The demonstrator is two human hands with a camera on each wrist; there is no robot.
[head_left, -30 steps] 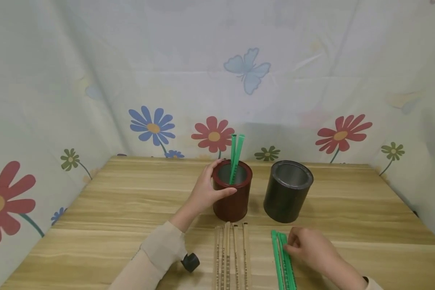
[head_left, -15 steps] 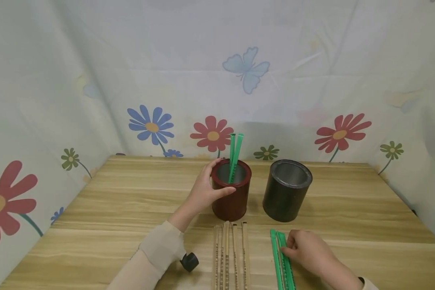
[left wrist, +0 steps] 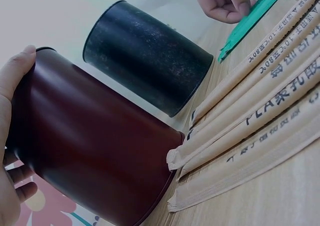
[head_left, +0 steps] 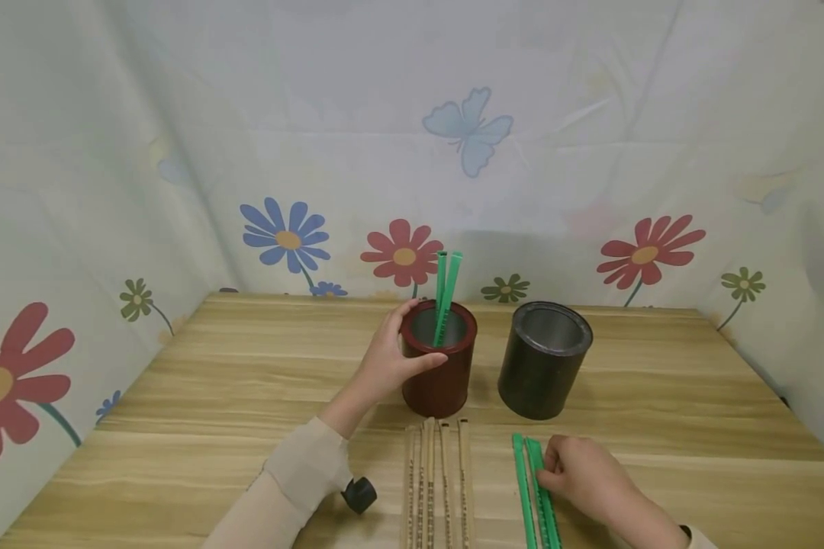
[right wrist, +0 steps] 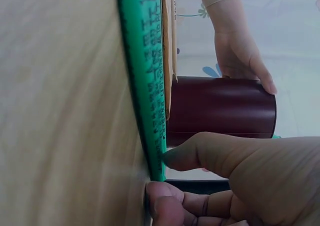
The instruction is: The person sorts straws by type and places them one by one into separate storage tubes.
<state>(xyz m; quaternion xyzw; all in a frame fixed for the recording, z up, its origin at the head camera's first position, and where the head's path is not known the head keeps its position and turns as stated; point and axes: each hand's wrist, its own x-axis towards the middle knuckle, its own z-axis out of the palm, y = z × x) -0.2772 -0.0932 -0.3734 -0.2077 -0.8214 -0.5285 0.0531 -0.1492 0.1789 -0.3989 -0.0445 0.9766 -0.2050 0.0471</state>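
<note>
My left hand (head_left: 387, 358) grips a dark red can (head_left: 439, 385) by its upper side, thumb across the front and fingers round behind. Two green paper-wrapped straws (head_left: 451, 278) stand in that can, leaning on its rim. At the right, my right hand (head_left: 590, 476) is at a small group of green wrapped straws (head_left: 525, 488) lying on the table. In the right wrist view, its thumb and fingertips pinch the end of a green wrapped straw (right wrist: 145, 76). Several brown paper-wrapped straws (left wrist: 250, 106) with printed letters lie side by side in front of the red can.
A black can (head_left: 542, 374), open at the top, stands right of the red one. Under everything is a wood-grain table (head_left: 247, 381), backed by a flower-printed cloth (head_left: 556, 175). A black knob-like piece (head_left: 360, 496) sits at my left sleeve.
My right fingertips have shifted slightly nearer along the green straws. My left hand keeps its hold on the red can, which has stayed in place.
</note>
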